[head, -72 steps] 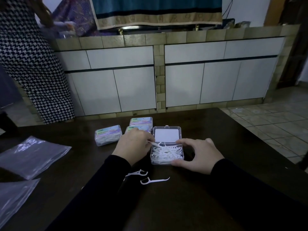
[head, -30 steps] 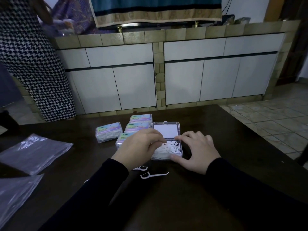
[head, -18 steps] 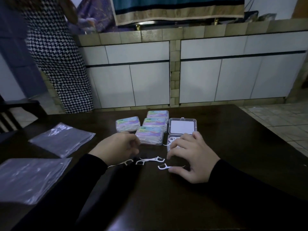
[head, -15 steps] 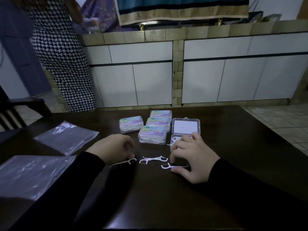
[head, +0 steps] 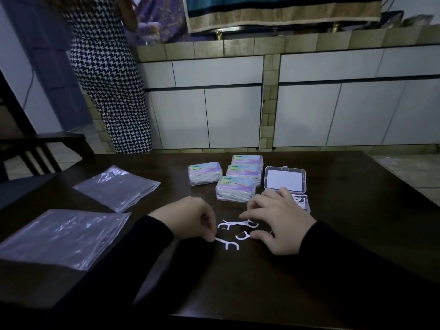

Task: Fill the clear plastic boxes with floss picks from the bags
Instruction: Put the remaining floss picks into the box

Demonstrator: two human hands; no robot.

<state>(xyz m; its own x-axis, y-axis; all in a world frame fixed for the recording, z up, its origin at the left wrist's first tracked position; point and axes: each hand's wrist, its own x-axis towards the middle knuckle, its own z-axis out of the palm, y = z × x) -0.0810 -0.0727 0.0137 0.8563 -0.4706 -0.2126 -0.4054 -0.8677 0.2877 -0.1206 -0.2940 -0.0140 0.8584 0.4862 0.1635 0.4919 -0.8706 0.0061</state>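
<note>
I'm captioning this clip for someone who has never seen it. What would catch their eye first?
Most striking are the white floss picks scattered on the dark table between the two hands: the left hand pinches one by its handle, and the right hand reaches over the others. Behind them sit four closed labelled boxes and one open clear box. Two clear plastic bags lie at left.

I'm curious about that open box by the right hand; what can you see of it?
The open box is clear, rectangular plastic with rounded corners. Its hinged lid lies folded back on the dark table, showing a white panel. White floss picks fill its tray, which the right hand partly hides. It sits right of four closed boxes.
</note>
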